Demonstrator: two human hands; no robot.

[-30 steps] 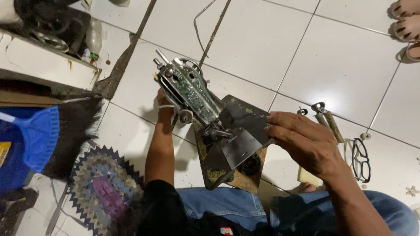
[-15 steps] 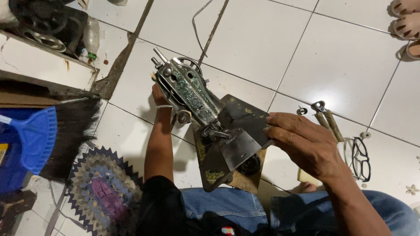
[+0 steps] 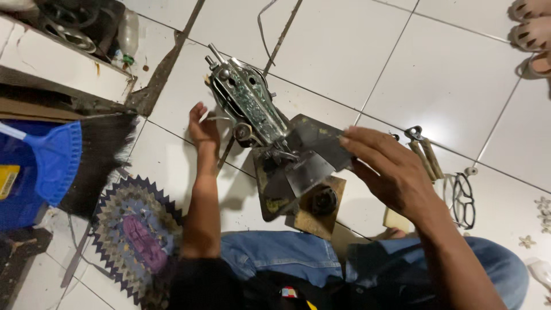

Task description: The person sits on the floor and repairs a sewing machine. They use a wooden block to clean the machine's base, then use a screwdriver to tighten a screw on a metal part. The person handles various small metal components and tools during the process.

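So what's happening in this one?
A person sits on a white tiled floor with an old sewing machine head tipped on its side before them. Their left hand steadies it beside the handwheel end, while the right hand rests open on its dark metal base plate. Pliers lie on the tiles nearby, and a broom lies off to the left.

place: home floor used as repair spot | signs: white tiled floor [image 3: 459,74], patterned round mat [image 3: 135,238], blue broom [image 3: 57,161], pliers [image 3: 425,155], bare feet [image 3: 531,26]
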